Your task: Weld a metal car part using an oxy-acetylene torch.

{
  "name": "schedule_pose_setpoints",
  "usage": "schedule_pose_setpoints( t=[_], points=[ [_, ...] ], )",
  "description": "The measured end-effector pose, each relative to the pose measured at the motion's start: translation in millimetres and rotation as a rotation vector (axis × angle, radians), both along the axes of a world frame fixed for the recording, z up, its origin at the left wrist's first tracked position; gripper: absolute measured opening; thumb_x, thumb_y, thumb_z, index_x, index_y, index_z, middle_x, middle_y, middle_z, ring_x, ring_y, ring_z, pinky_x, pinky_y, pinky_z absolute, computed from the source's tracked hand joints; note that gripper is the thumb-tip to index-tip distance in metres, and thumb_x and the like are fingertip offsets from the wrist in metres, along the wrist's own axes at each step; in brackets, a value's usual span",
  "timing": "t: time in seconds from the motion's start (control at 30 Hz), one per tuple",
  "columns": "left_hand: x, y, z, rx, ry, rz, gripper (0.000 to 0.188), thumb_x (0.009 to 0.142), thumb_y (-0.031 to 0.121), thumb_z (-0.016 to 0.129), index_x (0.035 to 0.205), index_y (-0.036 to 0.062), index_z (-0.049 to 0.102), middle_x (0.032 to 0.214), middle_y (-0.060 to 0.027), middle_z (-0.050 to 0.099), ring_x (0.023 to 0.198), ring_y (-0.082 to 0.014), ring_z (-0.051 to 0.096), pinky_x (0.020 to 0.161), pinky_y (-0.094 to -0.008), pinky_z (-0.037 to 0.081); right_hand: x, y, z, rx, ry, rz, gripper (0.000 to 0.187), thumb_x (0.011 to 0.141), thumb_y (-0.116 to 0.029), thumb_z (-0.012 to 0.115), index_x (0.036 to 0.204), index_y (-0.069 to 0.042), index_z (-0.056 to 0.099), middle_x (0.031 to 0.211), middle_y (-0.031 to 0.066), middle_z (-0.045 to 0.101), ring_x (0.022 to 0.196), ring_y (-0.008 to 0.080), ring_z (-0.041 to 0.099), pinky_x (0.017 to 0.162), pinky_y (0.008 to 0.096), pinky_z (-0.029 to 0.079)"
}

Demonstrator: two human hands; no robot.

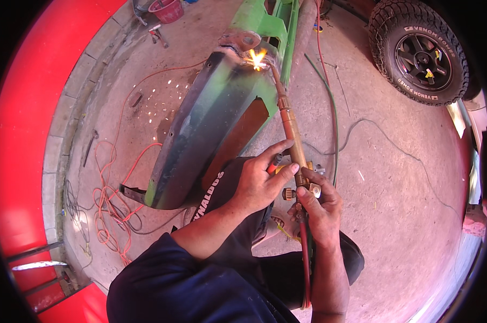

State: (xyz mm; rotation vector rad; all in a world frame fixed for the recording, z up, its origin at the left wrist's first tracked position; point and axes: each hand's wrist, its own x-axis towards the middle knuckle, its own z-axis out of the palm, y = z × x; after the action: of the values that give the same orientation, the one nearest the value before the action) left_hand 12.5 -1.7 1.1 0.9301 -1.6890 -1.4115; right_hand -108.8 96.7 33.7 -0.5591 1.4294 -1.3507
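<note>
A brass gas torch (291,126) runs up and away from me, its tip against the far end of a green metal body part (200,129). A bright yellow flame (257,60) burns there over scorched metal. My left hand (259,183) is closed about the torch's body from the left, index finger and thumb touching it. A small red-and-black handle (275,163) shows between those fingers; the rest of it is hidden. My right hand (321,207) grips the torch's rear end by the valve knobs (288,194). From there a red hose (306,258) runs down toward me.
Tangled orange cable (106,207) lies on the concrete floor at left, near a hammer (90,146). Glowing sparks (168,98) dot the floor beside the panel. A black off-road wheel (421,56) is at far right, a red bucket (167,9) at far left. A green hose (334,118) crosses the right.
</note>
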Motion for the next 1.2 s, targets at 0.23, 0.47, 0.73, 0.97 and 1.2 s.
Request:
schedule_pose_setpoints(
  t=[0.23,0.47,0.73,0.97,1.2],
  points=[
    [-0.8,-0.6,-4.0,-0.009,0.030,-0.002,0.044,0.086,0.015,0.067,0.125,-0.0011,0.054,0.102,-0.0138,0.066,0.092,-0.0128,0.060,0.080,-0.0270,0.049,-2.0,0.7,-3.9,-0.010,0.019,0.007,0.037,0.084,-0.007,0.060,0.120,0.004,0.055,0.083,0.0083,0.061,0.057,0.0110,0.060,0.052,0.0227,0.051],
    [-0.5,-0.7,-5.6,-0.019,0.047,0.014,0.044,0.086,0.018,0.068,0.123,-0.0010,0.054,0.105,-0.0188,0.066,0.097,-0.0191,0.065,0.080,-0.0300,0.050,-3.2,0.0,0.9,0.016,-0.051,0.029,0.038,0.087,-0.002,0.059,0.124,-0.001,0.054,0.083,0.0046,0.060,0.061,0.0085,0.059,0.056,0.0227,0.051],
    [-0.2,-0.5,-4.1,0.015,0.039,0.009,0.044,0.086,0.017,0.068,0.123,-0.0004,0.054,0.103,-0.0186,0.067,0.097,-0.0188,0.065,0.080,-0.0298,0.050,0.0,-1.5,1.5,0.012,-0.008,0.015,0.042,0.084,-0.007,0.059,0.124,0.003,0.053,0.084,0.0075,0.060,0.058,0.0107,0.059,0.053,0.0227,0.051],
    [0.2,-1.0,-0.4,0.016,0.006,-0.009,0.044,0.087,0.014,0.066,0.126,-0.0020,0.053,0.100,-0.0094,0.065,0.088,-0.0068,0.056,0.080,-0.0240,0.047,-1.8,-1.8,-0.6,0.011,-0.011,0.022,0.047,0.080,-0.004,0.053,0.126,0.003,0.051,0.086,0.0086,0.059,0.059,0.0123,0.060,0.054,0.0237,0.052],
    [0.1,-1.2,-0.8,0.001,0.013,0.003,0.044,0.087,0.014,0.066,0.126,-0.0009,0.053,0.095,-0.0079,0.066,0.083,-0.0055,0.055,0.077,-0.0233,0.047,-1.7,-2.9,1.5,0.013,-0.029,0.021,0.049,0.078,-0.003,0.051,0.127,0.003,0.051,0.086,0.0092,0.059,0.059,0.0136,0.061,0.054,0.0243,0.051]
  ],
)
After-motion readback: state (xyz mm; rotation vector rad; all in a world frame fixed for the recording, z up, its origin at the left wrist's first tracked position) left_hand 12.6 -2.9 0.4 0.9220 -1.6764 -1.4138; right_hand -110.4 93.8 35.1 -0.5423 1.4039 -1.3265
